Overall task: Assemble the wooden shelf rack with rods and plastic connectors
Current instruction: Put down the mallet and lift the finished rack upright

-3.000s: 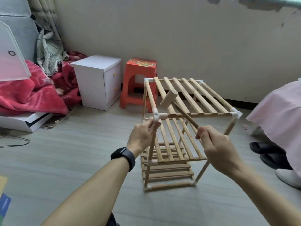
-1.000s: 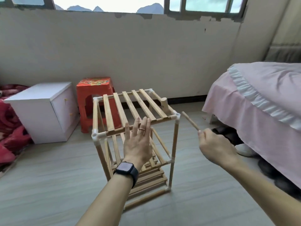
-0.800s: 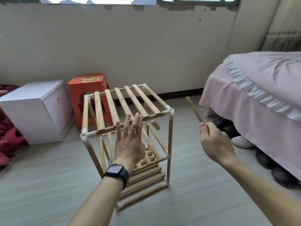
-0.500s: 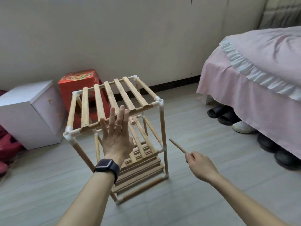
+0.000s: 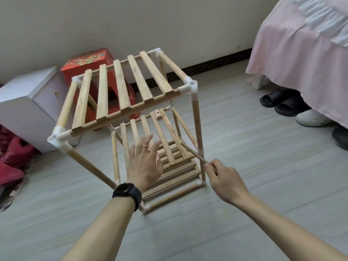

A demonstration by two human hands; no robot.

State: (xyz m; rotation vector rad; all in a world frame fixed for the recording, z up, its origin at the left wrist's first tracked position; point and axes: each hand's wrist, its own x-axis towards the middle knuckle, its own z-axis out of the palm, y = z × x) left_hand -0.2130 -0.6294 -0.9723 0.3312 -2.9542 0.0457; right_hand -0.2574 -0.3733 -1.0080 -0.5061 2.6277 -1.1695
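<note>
Right hand (image 5: 225, 182) pinches stick (image 5: 194, 154).

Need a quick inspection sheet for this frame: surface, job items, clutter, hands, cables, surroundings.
Surface: grey plank floor, bare around the rack.
Job's things: wooden rack upright, three slatted tiers, white connectors at corners; mallet head on the middle tier.
Clutter: nothing seen.
Hands: left hand open, fingers spread; right hand pinches a thin stick.
Cables: nothing seen.
Surroundings: white cabinet, red stool, pink bed, shoes.
</note>
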